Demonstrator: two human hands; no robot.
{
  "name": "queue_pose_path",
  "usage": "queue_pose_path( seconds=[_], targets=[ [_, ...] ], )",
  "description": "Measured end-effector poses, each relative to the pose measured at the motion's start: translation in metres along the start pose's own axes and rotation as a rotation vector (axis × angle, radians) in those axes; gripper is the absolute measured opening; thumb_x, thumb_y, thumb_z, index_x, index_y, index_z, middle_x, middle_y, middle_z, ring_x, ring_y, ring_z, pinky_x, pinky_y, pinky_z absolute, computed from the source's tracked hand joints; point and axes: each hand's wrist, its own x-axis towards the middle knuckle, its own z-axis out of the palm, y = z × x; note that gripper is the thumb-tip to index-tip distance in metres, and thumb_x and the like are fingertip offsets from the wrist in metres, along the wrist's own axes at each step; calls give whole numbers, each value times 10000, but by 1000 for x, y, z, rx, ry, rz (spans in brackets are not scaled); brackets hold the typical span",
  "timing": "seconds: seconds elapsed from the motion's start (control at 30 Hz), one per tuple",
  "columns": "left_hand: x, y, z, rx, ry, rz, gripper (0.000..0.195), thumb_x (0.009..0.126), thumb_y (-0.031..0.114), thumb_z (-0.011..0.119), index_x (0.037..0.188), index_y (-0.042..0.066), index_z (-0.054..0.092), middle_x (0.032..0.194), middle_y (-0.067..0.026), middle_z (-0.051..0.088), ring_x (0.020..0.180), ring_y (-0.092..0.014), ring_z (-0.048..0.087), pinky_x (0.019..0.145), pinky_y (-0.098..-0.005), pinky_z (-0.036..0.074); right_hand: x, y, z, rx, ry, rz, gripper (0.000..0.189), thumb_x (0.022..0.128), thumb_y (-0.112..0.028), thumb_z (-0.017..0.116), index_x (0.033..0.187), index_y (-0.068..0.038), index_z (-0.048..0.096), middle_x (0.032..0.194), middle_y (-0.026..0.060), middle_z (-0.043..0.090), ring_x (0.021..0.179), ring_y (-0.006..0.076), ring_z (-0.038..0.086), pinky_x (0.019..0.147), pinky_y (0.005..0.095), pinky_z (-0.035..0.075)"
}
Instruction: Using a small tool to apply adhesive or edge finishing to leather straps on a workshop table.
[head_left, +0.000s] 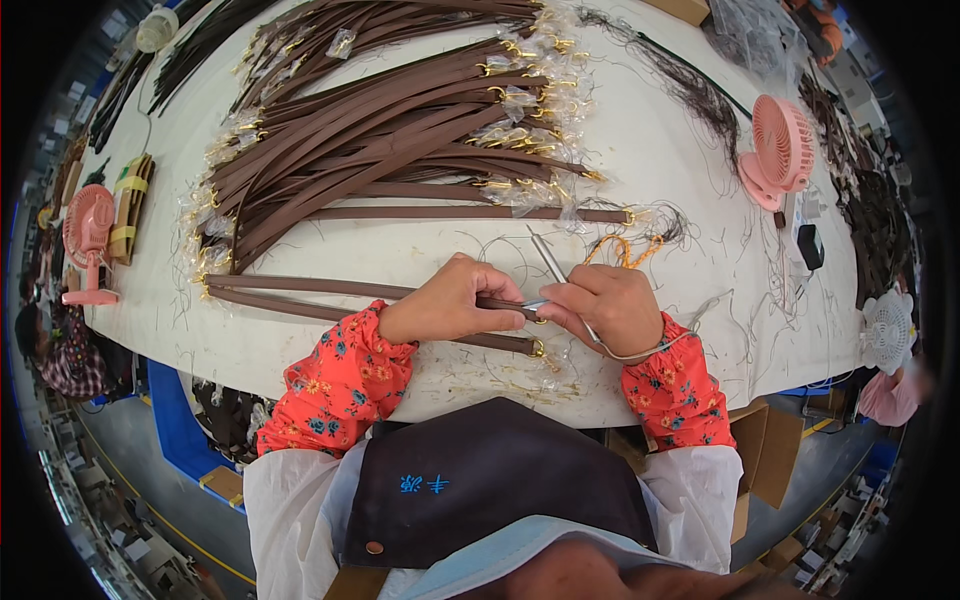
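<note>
My left hand (450, 301) pinches a brown strap (315, 283) near its right end, between thumb and fingers. A silver pen-shaped tool (549, 255) with a grey cord lies in my right hand (613, 304), its thin tip pointing up and away from me. Between my right fingertips a small metal blade (535, 304) touches the strap end; what it belongs to is partly hidden. Just below, another brown strap (495, 343) with a gold metal end rests on the white table (480, 382). Past my hands, a single strap (450, 214) lies crosswise.
Many brown straps (375, 142) with plastic-wrapped gold hooks are heaped ahead. Orange cord (626, 251) and loose threads lie near my right hand. Pink fans stand left (90, 232) and right (780, 146). A black adapter (810, 246) sits at right. Below are a blue bin (172, 420) and cardboard box (772, 450).
</note>
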Motion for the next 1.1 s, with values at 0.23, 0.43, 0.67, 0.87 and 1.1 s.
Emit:
queue_pose_path(
  seconds=[0.23,0.43,0.67,0.87,1.1],
  targets=[
    [1,-1,0,4,0,16,200,788,168,768,822,-11,686,625,-35,576,571,-91,498,558,-268,396,0,0,-1,-50,19,-49,190,797,-270,739,814,-120,624,699,21,503,587,199,569,485,336,457],
    [1,-1,-2,46,-14,6,195,788,168,767,845,-6,701,625,-30,587,566,-86,509,557,-260,402,-2,2,4,-32,54,-14,186,785,-252,751,829,-115,633,682,24,502,575,203,564,478,343,453],
    [0,-4,0,-21,6,4,191,789,171,768,838,-1,701,616,-23,587,561,-78,501,550,-252,394,0,0,-4,52,35,28,191,783,-250,760,858,-111,652,669,26,500,575,208,571,480,337,452],
    [0,-2,-1,20,-7,-10,191,790,167,767,840,-4,699,622,-24,593,567,-78,508,560,-251,405,-1,1,2,-1,42,-42,200,780,-265,761,844,-120,639,686,21,496,577,196,568,477,329,451],
    [1,-2,0,31,7,23,198,785,169,773,840,-6,699,615,-27,587,562,-80,504,552,-257,398,0,0,1,-52,39,-52,202,788,-272,748,816,-124,614,698,15,487,580,187,561,483,325,456]
  ],
)
